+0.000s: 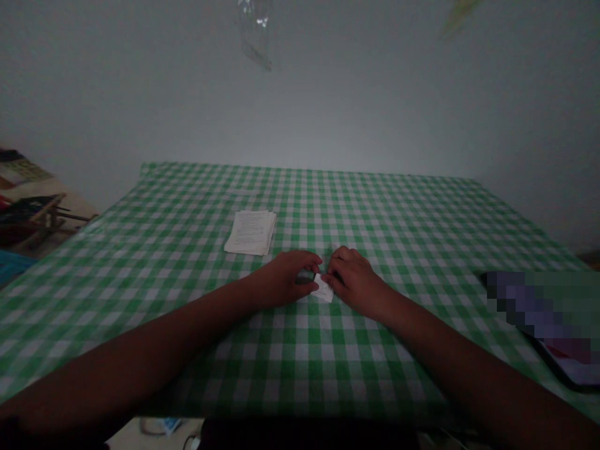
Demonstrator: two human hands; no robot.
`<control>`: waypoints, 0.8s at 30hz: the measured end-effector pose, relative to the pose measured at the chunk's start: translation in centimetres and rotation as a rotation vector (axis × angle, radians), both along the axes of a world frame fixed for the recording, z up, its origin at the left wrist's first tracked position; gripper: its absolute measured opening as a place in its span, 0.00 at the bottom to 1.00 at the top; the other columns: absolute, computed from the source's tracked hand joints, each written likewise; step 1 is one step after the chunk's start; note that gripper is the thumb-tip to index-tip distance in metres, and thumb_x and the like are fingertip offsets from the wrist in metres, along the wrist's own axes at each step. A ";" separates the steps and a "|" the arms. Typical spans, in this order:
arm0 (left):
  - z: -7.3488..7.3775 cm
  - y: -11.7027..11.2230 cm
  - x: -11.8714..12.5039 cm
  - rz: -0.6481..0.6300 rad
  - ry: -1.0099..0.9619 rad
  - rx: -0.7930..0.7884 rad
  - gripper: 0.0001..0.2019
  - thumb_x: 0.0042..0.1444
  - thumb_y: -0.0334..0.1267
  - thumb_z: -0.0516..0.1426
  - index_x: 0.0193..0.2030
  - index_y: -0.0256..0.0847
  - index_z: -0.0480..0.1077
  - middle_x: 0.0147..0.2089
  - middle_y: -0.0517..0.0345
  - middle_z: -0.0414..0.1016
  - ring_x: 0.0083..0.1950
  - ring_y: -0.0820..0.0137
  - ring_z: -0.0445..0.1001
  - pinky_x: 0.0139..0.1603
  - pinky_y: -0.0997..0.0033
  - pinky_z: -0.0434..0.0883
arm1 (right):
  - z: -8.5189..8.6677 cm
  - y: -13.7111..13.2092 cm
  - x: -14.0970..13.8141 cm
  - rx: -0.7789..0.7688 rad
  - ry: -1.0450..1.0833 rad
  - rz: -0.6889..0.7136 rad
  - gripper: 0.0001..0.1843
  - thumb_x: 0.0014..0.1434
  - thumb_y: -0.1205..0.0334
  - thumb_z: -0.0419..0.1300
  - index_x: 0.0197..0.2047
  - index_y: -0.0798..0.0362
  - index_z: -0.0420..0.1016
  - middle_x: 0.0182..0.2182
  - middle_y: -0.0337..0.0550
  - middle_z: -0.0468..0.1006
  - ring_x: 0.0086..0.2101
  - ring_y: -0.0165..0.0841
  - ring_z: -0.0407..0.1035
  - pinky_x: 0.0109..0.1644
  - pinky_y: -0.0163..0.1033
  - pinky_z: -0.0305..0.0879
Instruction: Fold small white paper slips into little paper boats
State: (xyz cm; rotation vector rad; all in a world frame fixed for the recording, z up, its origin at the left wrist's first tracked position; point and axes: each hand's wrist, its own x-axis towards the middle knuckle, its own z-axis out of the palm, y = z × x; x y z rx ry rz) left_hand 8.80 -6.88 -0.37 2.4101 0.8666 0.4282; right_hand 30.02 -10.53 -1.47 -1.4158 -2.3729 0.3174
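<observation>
Work surface: a table covered with a green-and-white checked tablecloth [323,369], its far edge near a plain pale wall [356,100]. Both forearms extend forward over the cloth from the lower corners, and the two hands meet near the middle.

Workpiece: a small white paper [323,289], located between the hands, near the centre of the table. Faint marks show on its face. It is tilted relative to the check pattern.

Left hand [282,279]: positioned at the left side of the paper. The fingers are curved, with a moderate gap between thumb and forefinger; the thumb tip is at the paper's left edge. The light is dim and the detail small, so whether this hand grips the paper cannot be told.

Right hand [355,279]: positioned at the right side of the paper. The fingers are bent and drawn in narrow—thumb and forefinger appear pinched on its right edge.

Adjacent items: a paper stack [252,232] with lines of print on the top sheet lies beyond the left hand, its sheets slightly out of register. A dark-edged device [555,350] lies at the right side of the table, well apart from the hands—its screen is largely pixelated. A clear plastic item [255,34] is on the wall, upper left of centre.
</observation>
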 end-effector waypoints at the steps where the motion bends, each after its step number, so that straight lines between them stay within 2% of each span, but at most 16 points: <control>1: 0.0 0.0 0.0 -0.001 0.001 0.002 0.20 0.56 0.35 0.62 0.55 0.39 0.66 0.51 0.53 0.76 0.54 0.64 0.73 0.58 0.60 0.68 | 0.0 0.0 0.0 -0.007 0.000 -0.009 0.09 0.65 0.61 0.57 0.33 0.54 0.71 0.38 0.46 0.70 0.40 0.37 0.64 0.47 0.45 0.62; 18: 0.1 -0.1 0.1 -0.018 -0.001 0.017 0.20 0.55 0.33 0.60 0.55 0.42 0.64 0.52 0.53 0.75 0.54 0.63 0.72 0.58 0.58 0.68 | 0.0 0.1 -0.6 -0.049 0.086 -0.111 0.09 0.61 0.60 0.61 0.30 0.52 0.72 0.36 0.44 0.70 0.39 0.36 0.66 0.45 0.43 0.63; 24: 0.2 -0.3 0.3 -0.052 0.051 0.160 0.12 0.57 0.33 0.58 0.48 0.40 0.68 0.49 0.52 0.73 0.53 0.62 0.70 0.56 0.59 0.67 | -0.2 0.2 -0.7 0.000 0.112 -0.123 0.09 0.63 0.57 0.60 0.32 0.52 0.71 0.35 0.44 0.70 0.39 0.37 0.65 0.46 0.44 0.62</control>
